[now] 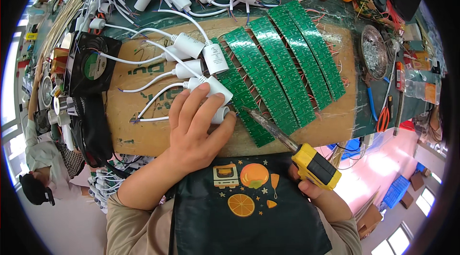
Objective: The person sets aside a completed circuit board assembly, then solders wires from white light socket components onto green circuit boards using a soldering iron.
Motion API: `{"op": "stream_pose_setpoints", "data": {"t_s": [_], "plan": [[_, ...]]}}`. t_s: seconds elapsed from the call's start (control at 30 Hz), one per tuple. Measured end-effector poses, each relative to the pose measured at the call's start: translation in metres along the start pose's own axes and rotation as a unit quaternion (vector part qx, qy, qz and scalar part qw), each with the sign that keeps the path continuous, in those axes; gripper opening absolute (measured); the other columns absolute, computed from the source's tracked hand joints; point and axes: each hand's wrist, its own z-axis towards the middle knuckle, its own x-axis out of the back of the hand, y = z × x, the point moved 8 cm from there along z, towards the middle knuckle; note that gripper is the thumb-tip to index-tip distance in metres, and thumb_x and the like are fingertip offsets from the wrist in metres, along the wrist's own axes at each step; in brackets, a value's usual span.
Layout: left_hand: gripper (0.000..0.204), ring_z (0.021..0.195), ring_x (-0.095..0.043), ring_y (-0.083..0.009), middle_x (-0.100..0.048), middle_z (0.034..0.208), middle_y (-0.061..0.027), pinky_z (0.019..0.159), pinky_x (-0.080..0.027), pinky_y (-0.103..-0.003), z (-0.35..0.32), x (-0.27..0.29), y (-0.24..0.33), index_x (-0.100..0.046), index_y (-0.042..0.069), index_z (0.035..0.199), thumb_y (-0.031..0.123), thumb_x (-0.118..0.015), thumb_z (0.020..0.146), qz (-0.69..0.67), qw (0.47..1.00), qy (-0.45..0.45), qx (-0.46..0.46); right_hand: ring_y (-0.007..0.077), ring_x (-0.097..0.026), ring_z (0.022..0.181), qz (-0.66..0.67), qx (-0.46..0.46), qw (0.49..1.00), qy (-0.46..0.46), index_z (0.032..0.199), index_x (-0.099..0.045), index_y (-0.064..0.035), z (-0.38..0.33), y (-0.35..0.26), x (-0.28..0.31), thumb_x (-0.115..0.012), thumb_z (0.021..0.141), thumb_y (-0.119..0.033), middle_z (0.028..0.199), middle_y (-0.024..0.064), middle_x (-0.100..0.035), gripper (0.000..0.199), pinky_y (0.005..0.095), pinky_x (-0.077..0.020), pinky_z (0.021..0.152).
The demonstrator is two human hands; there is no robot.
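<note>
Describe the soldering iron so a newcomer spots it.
Start at the brown board with green circuit strips. By its lower edge, the right hand holds the soldering iron, its tip pointing toward the leftmost strip. Unlike the flat strips, it has a yellow-and-black handle.

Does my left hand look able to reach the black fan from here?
Probably yes: your left hand touches a white socket, and just thin white cables on cardboard lie between it and the black fan.

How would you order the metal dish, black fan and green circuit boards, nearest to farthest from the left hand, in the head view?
1. Green circuit boards: just right of the left hand.
2. Black fan: farther off, upper left.
3. Metal dish: farthest, upper right.
</note>
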Motion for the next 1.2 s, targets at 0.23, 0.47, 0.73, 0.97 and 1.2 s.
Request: {"op": "stream_pose_setpoints", "data": {"t_s": [0.23, 0.47, 0.73, 0.97, 1.2], "plan": [[0.019, 0.123, -0.057, -0.0347, -0.062, 0.123, -0.0108, 0.104, -0.041, -0.05, -0.0037, -0.0034, -0.0021, -0.072, 0.015, 0.092, 0.016, -0.072, 0.073, 0.006, 1.0, 0.018, 0.013, 0.0245, -0.054, 0.057, -0.014, -0.005, 1.0, 0.01, 0.075, -0.058, -0.005, 0.0011, 0.0013, -0.0022, -0.071, 0.09, -0.03, 0.069, 0.0069, -0.055, 0.033, 0.0359, -0.041, 0.052], [0.018, 0.123, -0.057, -0.0345, -0.062, 0.124, -0.0113, 0.104, -0.041, -0.049, -0.0038, -0.0036, -0.0016, -0.073, 0.014, 0.092, 0.016, -0.071, 0.074, 0.002, 1.0, 0.021, 0.01, 0.0243, -0.054, 0.057, -0.032, -0.016, 0.999, -0.01, 0.075, -0.058, -0.0055, 0.0019, 0.0048, -0.0018, -0.071, 0.091, -0.029, 0.069, 0.0065, -0.055, 0.031, 0.0359, -0.0414, 0.053], [0.017, 0.123, -0.057, -0.0344, -0.062, 0.125, -0.0112, 0.104, -0.041, -0.05, -0.0052, -0.0026, -0.0023, -0.073, 0.013, 0.091, 0.015, -0.071, 0.075, 0.006, 1.0, 0.014, 0.01, 0.0244, -0.054, 0.058, -0.028, -0.025, 0.999, 0.003, 0.073, -0.057, -0.0064, 0.0052, 0.0031, -0.0044, -0.07, 0.091, -0.031, 0.067, 0.0059, -0.055, 0.033, 0.0354, -0.042, 0.054], [0.026, 0.121, -0.057, -0.0361, -0.061, 0.124, -0.0116, 0.101, -0.044, -0.05, -0.0012, -0.0036, 0.0006, -0.073, 0.012, 0.091, 0.006, -0.077, 0.067, 0.011, 1.0, -0.001, 0.0, 0.0262, -0.056, 0.059, -0.086, -0.028, 0.996, 0.003, 0.071, -0.057, -0.0092, 0.003, 0.0021, -0.0024, -0.068, 0.092, -0.036, 0.068, 0.0057, -0.057, 0.036, 0.0364, -0.0429, 0.054], [0.025, 0.121, -0.057, -0.036, -0.061, 0.123, -0.0112, 0.101, -0.044, -0.05, 0.0003, -0.0036, 0.0, -0.073, 0.012, 0.091, 0.006, -0.076, 0.067, 0.01, 1.0, -0.001, 0.002, 0.0241, -0.056, 0.059, -0.049, -0.029, 0.998, 0.008, 0.075, -0.059, -0.0063, 0.0031, 0.0003, 0.0002, -0.071, 0.092, -0.038, 0.069, 0.0063, -0.057, 0.037, 0.0354, -0.0428, 0.055]]}}
